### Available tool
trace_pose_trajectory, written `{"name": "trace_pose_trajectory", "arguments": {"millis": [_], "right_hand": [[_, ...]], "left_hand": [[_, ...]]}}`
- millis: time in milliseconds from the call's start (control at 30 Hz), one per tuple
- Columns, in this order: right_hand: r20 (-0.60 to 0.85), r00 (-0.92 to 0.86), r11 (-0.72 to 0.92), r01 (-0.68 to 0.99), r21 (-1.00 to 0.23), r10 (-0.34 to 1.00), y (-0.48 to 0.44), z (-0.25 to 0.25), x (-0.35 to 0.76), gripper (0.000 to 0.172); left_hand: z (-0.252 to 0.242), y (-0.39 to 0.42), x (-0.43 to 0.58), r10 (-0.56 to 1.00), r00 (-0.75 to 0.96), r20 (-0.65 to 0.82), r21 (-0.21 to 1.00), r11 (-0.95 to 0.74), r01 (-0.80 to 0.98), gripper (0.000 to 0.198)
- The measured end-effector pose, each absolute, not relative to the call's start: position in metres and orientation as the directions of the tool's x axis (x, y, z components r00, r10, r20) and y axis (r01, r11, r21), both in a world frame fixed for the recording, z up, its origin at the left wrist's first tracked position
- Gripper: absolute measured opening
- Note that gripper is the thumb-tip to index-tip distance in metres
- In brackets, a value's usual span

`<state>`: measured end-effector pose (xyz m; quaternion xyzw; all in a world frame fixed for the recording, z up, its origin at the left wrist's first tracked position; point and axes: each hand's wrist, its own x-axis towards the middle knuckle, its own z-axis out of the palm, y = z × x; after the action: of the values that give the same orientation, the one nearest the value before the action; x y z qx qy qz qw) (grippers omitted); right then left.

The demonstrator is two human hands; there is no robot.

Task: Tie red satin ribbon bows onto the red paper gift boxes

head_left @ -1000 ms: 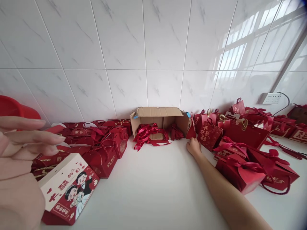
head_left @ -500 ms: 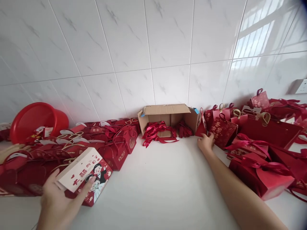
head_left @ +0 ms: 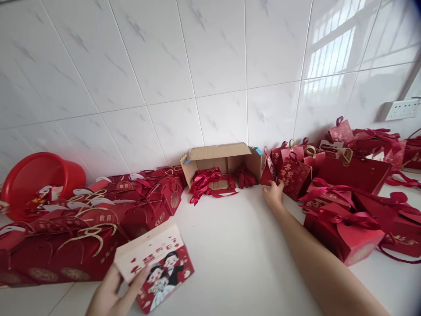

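From my end I see the left hand (head_left: 113, 296) closed on the cream-and-red box (head_left: 164, 274), thumb across its printed front, the other fingers wrapping behind its left end. The box sits just ahead and to the right of that hand, its long axis slanting from the hand toward the far right; the cream panel lies on the far side, and the cartoon couple faces up at me, heads toward the cream. The right hand (head_left: 273, 193) is well apart, farther out, its fingers partly curled at the foot of a pointed red box (head_left: 268, 170); I cannot tell whether it grips it. A gold-lettered box (head_left: 297, 175) stands just right of those fingers. For moving, I have bare white table (head_left: 223, 254) from the held box's right edge to the right arm (head_left: 309, 250). Packed red boxes (head_left: 88, 245) bound the left hand's left, a cardboard carton (head_left: 253, 164) with red ribbons (head_left: 207, 182) spilling out stands left of the right hand, and a bow-tied box (head_left: 342, 241) lies right of the arm.
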<state>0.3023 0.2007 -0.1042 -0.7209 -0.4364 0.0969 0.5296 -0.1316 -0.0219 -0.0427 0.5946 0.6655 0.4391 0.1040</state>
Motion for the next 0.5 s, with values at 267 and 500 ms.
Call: {"name": "trace_pose_trajectory", "arguments": {"millis": [267, 500], "right_hand": [[0.435, 0.417, 0.202, 0.494, -0.845, 0.798, 0.182, -0.079, 0.267, 0.030], [0.330, 0.055, 0.307, 0.254, -0.917, 0.942, 0.148, -0.077, 0.225, 0.027]], "left_hand": [[-0.054, 0.023, -0.047, 0.943, 0.031, 0.332, 0.766, -0.289, 0.574, 0.049], [-0.074, 0.111, 0.022, 0.926, 0.132, 0.355, 0.565, -0.325, 0.759, 0.046]]}}
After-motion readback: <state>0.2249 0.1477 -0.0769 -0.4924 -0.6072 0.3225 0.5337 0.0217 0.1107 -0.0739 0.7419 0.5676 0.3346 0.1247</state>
